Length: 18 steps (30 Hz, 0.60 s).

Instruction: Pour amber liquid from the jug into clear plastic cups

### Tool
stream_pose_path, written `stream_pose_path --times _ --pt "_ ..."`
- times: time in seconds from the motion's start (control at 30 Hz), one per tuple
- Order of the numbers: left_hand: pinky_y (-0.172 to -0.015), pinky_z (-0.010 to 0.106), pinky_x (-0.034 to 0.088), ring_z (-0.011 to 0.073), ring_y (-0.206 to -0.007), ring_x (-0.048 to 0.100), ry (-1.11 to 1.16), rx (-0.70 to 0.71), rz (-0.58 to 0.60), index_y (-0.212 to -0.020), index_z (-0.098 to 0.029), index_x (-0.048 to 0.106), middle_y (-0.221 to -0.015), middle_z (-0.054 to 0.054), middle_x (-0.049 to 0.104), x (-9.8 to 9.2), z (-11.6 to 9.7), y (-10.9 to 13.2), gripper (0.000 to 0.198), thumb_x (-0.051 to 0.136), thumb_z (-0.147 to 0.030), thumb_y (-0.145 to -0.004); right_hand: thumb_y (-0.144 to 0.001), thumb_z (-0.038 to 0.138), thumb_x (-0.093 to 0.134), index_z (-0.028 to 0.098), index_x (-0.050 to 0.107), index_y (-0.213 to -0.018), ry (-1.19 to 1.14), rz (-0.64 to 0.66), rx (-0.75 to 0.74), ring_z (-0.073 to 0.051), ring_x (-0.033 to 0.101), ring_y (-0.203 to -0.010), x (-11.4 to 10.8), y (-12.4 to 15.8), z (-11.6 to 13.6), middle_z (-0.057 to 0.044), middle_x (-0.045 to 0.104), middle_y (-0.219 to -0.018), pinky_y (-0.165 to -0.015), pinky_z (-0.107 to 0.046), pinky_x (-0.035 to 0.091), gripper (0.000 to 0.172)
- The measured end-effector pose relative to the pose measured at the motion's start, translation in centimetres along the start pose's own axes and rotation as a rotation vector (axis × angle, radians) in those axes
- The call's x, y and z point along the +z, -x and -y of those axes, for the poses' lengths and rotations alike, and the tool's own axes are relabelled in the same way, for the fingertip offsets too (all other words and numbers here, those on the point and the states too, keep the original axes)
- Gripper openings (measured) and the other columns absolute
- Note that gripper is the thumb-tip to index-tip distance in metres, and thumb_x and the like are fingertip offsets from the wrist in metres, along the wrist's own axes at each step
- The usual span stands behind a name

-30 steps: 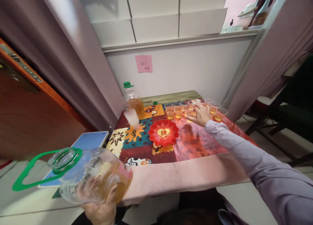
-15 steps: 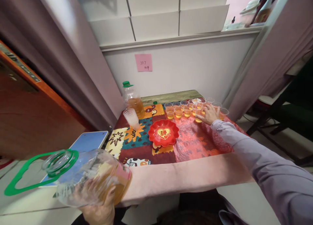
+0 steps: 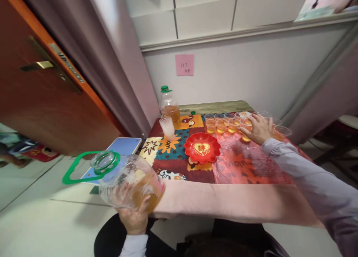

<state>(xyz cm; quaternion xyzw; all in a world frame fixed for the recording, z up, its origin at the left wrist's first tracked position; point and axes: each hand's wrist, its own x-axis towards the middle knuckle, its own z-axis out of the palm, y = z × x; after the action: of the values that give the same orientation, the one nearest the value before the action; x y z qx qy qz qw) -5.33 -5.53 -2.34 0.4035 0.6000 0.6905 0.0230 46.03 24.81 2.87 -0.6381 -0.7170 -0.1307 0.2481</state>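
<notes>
My left hand [image 3: 134, 214] is wrapped round the lower side of a large clear plastic jug [image 3: 120, 182], tilted with its uncapped mouth and green handle to the left. Amber liquid lies in the jug's base end. At the right, my right hand [image 3: 259, 128] reaches over the rows of clear plastic cups [image 3: 221, 126], several of which hold amber liquid. Its fingers are spread, and the thumb is at the rim of a front cup [image 3: 246, 134]; whether it presses on that cup is unclear. The hand partly hides the cups behind it.
A red scalloped plate [image 3: 202, 148] sits mid-table. Behind it on the left are a stack of cups [image 3: 167, 128], a capped jug of amber liquid [image 3: 171, 109] and a small green cap [image 3: 193, 112]. A blue-topped stool [image 3: 125, 146] stands left of the table, near a wooden door [image 3: 56, 89].
The whole view has swung left, so the table appears farther right. My left hand still holds the tilted jug, which is nearer the table's edge in view. My right hand stays over the cups.
</notes>
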Motion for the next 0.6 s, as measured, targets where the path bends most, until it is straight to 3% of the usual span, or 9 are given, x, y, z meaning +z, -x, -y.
stream_pose_path --times 0.13,0.23,0.33,0.47,0.6 --pt "-0.124 0.059 0.044 0.0329 -0.136 0.062 0.009 -0.014 -0.015 -0.158 -0.032 0.041 -0.148 0.015 0.060 -0.1 0.3 0.5 0.110 0.098 -0.049 -0.065 -0.100 0.056 0.059 0.020 0.073 -0.128 -0.183 -0.076 -0.282 -0.039 0.058 -0.136 -1.5 -1.3 6.7 -0.019 0.071 -0.139 -0.121 -0.065 0.031 0.048" --pt "-0.125 0.056 0.044 0.0321 -0.136 0.063 -0.008 0.003 -0.022 -0.157 -0.032 0.044 -0.145 0.013 0.062 -0.1 0.3 0.7 0.108 0.097 -0.052 -0.065 -0.103 0.049 0.061 0.020 0.078 -0.122 -0.319 0.014 -0.425 -0.032 0.071 -0.109 -2.5 -2.1 13.6 -0.015 0.079 -0.114 -0.105 -0.048 0.049 0.039" --pt "-0.124 0.054 0.046 0.0321 -0.135 0.063 -0.041 0.007 -0.025 -0.158 -0.031 0.043 -0.143 0.013 0.063 -0.2 0.2 0.9 0.108 0.096 -0.055 -0.067 -0.107 0.042 0.059 0.024 0.081 -0.118 -0.412 0.139 -0.490 -0.025 0.073 -0.098 -3.4 -3.0 20.8 -0.011 0.079 -0.112 -0.089 -0.036 0.054 0.031" --pt "-0.123 0.053 0.047 0.0326 -0.137 0.063 -0.053 -0.032 -0.024 -0.160 -0.030 0.039 -0.144 0.014 0.061 -0.2 0.3 1.2 0.113 0.095 -0.059 -0.066 -0.107 0.035 0.062 0.025 0.079 -0.125 -0.435 0.284 -0.563 -0.023 0.074 -0.110 -4.5 -4.9 28.8 -0.009 0.075 -0.129 -0.094 -0.032 0.054 0.026" --pt "-0.120 0.053 0.051 0.0343 -0.134 0.065 -0.047 -0.040 -0.047 -0.158 -0.027 0.041 -0.143 0.016 0.062 -0.1 0.2 1.5 0.112 0.095 -0.060 -0.065 -0.107 0.033 0.062 0.023 0.071 -0.141 -0.309 0.388 -0.594 -0.025 0.071 -0.124 -4.7 -7.0 34.1 -0.011 0.068 -0.145 -0.102 -0.033 0.054 0.036"
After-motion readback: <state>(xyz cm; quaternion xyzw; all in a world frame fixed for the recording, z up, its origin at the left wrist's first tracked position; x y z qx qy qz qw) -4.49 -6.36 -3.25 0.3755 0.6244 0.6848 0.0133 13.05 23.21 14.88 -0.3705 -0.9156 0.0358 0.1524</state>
